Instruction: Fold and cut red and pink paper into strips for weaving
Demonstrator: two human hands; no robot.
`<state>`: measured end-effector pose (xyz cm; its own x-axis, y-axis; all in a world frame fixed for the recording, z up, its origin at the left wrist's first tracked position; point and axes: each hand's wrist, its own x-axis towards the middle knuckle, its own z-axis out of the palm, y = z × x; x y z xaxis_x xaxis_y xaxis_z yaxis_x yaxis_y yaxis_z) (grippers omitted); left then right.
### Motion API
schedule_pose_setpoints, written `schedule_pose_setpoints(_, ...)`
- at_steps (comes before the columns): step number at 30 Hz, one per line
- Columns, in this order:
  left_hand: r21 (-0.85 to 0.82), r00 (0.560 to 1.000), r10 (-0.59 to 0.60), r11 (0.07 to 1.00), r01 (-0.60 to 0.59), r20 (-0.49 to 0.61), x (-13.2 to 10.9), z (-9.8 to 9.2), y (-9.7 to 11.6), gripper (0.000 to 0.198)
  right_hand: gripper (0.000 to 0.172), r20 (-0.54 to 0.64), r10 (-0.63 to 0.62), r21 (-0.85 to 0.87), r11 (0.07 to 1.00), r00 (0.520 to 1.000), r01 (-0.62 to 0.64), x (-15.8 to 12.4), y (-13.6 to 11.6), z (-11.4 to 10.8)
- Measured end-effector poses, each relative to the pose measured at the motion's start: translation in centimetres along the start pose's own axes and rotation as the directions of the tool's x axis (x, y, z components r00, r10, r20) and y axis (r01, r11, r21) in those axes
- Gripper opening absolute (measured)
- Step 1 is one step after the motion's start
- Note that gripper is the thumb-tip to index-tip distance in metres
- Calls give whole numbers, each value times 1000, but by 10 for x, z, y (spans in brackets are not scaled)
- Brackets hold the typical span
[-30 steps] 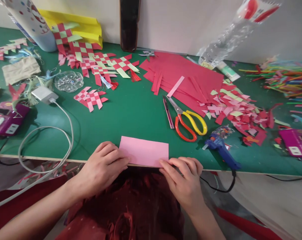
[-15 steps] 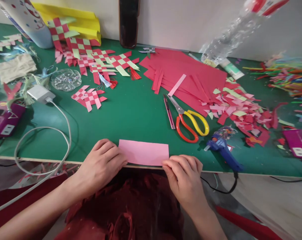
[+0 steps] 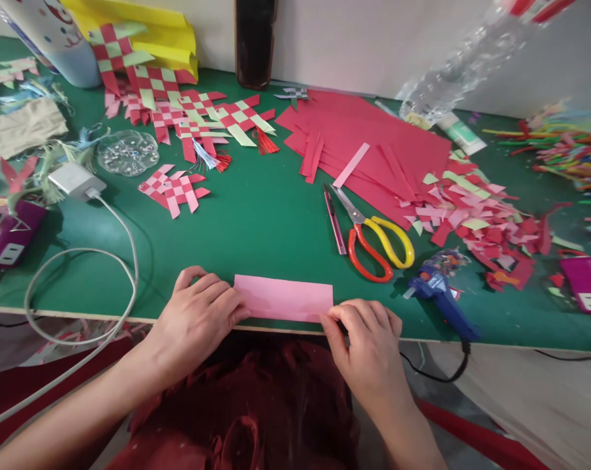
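A pink paper rectangle (image 3: pixel 284 298) lies at the front edge of the green table, its long side towards me. At its left end, my left hand (image 3: pixel 200 313) pinches the near corner with thumb and fingers. The near right corner is pinched by my right hand (image 3: pixel 364 333). Beyond the paper to the right are scissors (image 3: pixel 376 245) with one red and one yellow handle. A slim craft knife (image 3: pixel 334 222) lies alongside them. Further right is a blue glue gun (image 3: pixel 439 294) with its cord hanging over the edge.
Red paper sheets (image 3: pixel 358 124) and a heap of paper scraps (image 3: pixel 481 215) cover the back right. Woven paper fish (image 3: pixel 177 189) lie back left. A white charger (image 3: pixel 77 181) trails its cable at left; a phone (image 3: pixel 255 46) and plastic bottle (image 3: pixel 462 65) stand behind.
The pink paper looks slightly narrower from front to back. Both hands keep their hold on its near corners, and the view has shifted a little.
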<state>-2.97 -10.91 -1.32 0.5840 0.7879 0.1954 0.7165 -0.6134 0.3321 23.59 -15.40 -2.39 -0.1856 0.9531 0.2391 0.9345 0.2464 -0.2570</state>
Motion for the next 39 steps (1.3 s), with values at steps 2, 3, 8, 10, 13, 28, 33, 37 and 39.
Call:
schedule_pose_setpoints(2,-24,1000,-15,1000,16,19,0,0,-1,26,23,6,14,4,1000,1000,-14,0,0,0)
schedule_pose_setpoints(3,-30,999,-17,999,18,29,0,0,-1,24,23,9,19,4,1000,1000,-19,0,0,0)
schedule_pose_setpoints(8,-33,1000,8,999,-8,3,0,2,-3,20,24,31,48,9,999,998,-48,0,0,0)
schedule_pose_setpoints(10,-34,999,27,999,-27,-19,-1,2,-3,21,24,31,52,10,999,998,-53,0,-1,0)
schedule_pose_setpoints(13,-3,999,53,999,-53,0,-3,4,-5,31,23,26,52,9,999,998,-52,0,-1,1)
schedule_pose_setpoints(28,114,961,235,961,-252,149,-5,5,-3,51,15,-6,84,1,996,996,-84,-4,1,5)
schedule_pose_setpoints(33,175,964,231,952,-252,134,-6,2,6,46,14,-72,106,-24,994,992,-108,-7,2,9)
schedule_pose_setpoints(37,219,953,285,928,-302,106,-4,0,17,31,17,-141,67,-7,998,988,-68,-8,-4,11)
schedule_pose_setpoints(39,222,944,308,918,-327,118,-4,0,19,30,23,-173,7,1,1000,985,-7,-9,-14,11)
